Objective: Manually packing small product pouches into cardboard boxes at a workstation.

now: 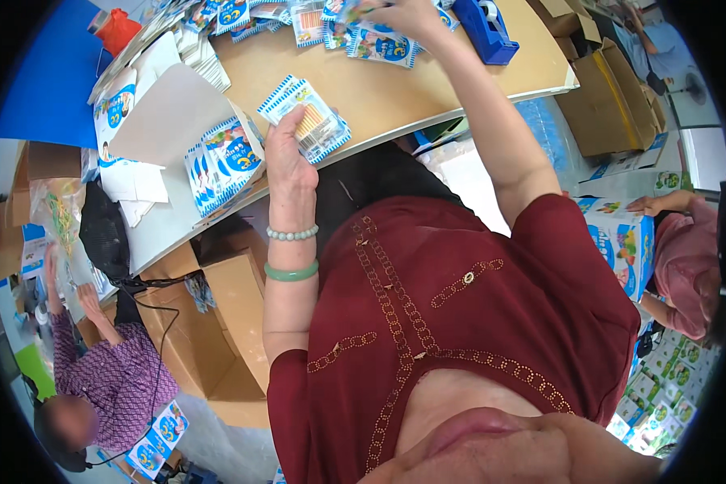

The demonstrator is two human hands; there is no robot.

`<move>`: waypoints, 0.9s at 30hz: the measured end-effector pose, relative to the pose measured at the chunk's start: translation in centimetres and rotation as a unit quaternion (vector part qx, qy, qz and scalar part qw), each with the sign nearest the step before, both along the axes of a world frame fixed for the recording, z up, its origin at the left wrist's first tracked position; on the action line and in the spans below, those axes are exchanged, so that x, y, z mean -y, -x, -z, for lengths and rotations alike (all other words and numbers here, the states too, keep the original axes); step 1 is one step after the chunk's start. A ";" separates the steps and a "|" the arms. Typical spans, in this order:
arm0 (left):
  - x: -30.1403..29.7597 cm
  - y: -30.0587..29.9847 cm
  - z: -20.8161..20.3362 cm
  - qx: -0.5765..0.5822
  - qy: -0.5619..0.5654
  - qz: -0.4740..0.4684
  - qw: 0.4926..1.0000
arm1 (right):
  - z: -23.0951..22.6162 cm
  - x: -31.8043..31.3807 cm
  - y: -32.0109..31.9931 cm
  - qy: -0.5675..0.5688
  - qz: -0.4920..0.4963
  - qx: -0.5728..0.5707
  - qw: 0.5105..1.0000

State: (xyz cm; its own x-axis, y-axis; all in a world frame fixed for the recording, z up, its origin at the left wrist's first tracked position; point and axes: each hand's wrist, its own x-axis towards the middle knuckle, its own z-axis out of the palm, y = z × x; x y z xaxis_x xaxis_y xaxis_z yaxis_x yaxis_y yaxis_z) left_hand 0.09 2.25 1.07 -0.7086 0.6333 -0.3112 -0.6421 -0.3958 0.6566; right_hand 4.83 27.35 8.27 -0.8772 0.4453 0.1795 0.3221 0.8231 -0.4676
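My left hand (289,153) is closed around a small stack of flat packets (315,121) with blue-and-white striped ends; the top one shows a row of thin tan sticks through its clear front. It is held over the table's near edge. To its left stands an open white box (246,133) holding a row of upright blue-and-white packets (226,161). At the far side my right hand (403,18) reaches into a pile of similar packets (383,47). Its fingers are slightly blurred and seem closed on one packet (356,10).
Stacked flat white cartons (194,60) lie at the table's left. A blue tape dispenser (488,32) sits on the right. Open brown cartons (210,323) stand below the table's left side; another carton (609,101) is at right. Co-workers sit left (113,379) and right (690,258).
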 end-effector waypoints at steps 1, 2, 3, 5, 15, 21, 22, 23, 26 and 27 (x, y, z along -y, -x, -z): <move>0.0 0.2 0.0 0.002 -0.003 0.000 1.000 | 0.5 -0.6 -1.0 0.158 0.020 -0.027 0.987; 0.0 0.4 0.0 0.003 -0.007 0.009 1.000 | 1.2 -0.8 -1.5 0.311 0.040 -0.053 0.948; -0.2 0.4 0.0 0.004 -0.009 0.025 1.000 | 2.4 -0.6 -2.0 0.310 0.047 -0.054 0.948; -0.6 0.1 0.1 0.005 -0.011 0.044 0.999 | 5.6 0.7 -2.1 -0.017 0.078 0.007 0.997; -1.2 -0.5 0.5 -0.122 -0.002 -0.016 0.992 | 2.9 5.0 -6.8 0.403 0.000 -0.181 0.897; -3.0 -2.7 -2.7 -0.051 -0.133 0.030 0.989 | 6.5 10.3 -4.1 0.411 -0.027 -0.216 0.886; -3.4 -2.7 -2.8 -0.053 -0.136 0.037 0.989 | 6.6 10.5 -3.6 0.407 -0.023 -0.220 0.886; -3.4 -2.8 -2.6 -0.081 -0.087 0.025 0.993 | 6.3 11.5 -3.5 0.265 0.014 -0.169 0.949; -3.0 -2.3 -1.6 -0.146 -0.001 -0.007 0.989 | 6.0 11.5 -3.6 0.149 0.018 -0.125 0.981; -2.5 -1.9 -1.1 -0.146 -0.005 -0.002 0.989 | 6.8 9.1 -3.4 0.132 -0.041 -0.152 0.979</move>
State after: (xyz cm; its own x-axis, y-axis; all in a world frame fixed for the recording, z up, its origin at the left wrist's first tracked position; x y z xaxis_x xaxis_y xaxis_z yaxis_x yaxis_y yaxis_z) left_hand 2.02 4.79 2.18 -0.7703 0.6317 -0.0869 -0.4240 -0.4056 0.8098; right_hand 8.26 18.28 1.46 -0.8364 0.4414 0.3251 0.0732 0.6775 -0.7318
